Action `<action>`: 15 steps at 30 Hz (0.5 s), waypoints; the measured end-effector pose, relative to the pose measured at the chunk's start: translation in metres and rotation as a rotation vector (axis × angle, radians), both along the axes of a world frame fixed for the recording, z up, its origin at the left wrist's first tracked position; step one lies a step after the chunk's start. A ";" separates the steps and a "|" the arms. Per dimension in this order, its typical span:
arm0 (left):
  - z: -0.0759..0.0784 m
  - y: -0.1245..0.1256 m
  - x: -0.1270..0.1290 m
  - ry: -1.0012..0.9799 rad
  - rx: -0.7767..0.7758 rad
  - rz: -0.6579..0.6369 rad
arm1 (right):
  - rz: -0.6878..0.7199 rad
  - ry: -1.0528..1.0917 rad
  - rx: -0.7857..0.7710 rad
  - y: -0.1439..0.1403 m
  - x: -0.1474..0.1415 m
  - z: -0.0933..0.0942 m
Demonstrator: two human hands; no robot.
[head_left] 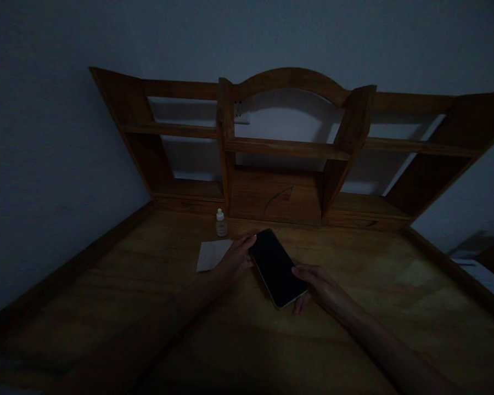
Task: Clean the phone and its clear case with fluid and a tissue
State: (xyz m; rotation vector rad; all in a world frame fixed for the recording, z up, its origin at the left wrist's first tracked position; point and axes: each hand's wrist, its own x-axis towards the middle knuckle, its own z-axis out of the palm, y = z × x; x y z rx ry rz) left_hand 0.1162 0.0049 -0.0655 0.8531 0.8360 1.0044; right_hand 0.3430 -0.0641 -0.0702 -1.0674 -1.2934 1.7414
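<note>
A smartphone (pixel 278 267) with a dark screen is held above the desk, tilted, with its screen facing me. My left hand (pixel 239 255) grips its upper left edge, the thumb lying at the corner. On the lower right edge, my right hand (pixel 315 281) holds it with the thumb on the front and the fingers behind, partly hidden. Just beyond my left hand lies a white sheet, perhaps paper or cloth (pixel 211 255), flat on the wood. Behind that sheet a small clear bottle with a white dropper-like cap (pixel 221 225) stands upright.
The wooden desk (pixel 354 258) carries a wooden shelf unit (pixel 288 147) along its back, with small drawers at its base. A wall socket (pixel 242 112) shows through the middle opening. Raised edges run along both sides of the desk. The room is dim.
</note>
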 end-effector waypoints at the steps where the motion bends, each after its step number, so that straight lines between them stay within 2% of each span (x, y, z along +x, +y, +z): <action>1: 0.002 -0.001 0.000 0.027 0.008 -0.015 | -0.015 -0.010 0.005 0.000 0.000 0.001; 5: 0.010 -0.006 -0.001 0.094 0.062 -0.106 | -0.057 -0.070 0.049 -0.002 -0.002 0.006; 10: 0.005 -0.008 -0.002 0.124 0.131 -0.186 | -0.079 -0.194 0.125 -0.002 -0.004 0.012; 13: 0.002 -0.012 0.001 0.130 0.137 -0.227 | -0.070 -0.154 0.199 -0.004 -0.005 0.016; 15: 0.003 -0.015 0.003 0.129 0.138 -0.239 | -0.044 -0.127 0.184 -0.006 -0.006 0.018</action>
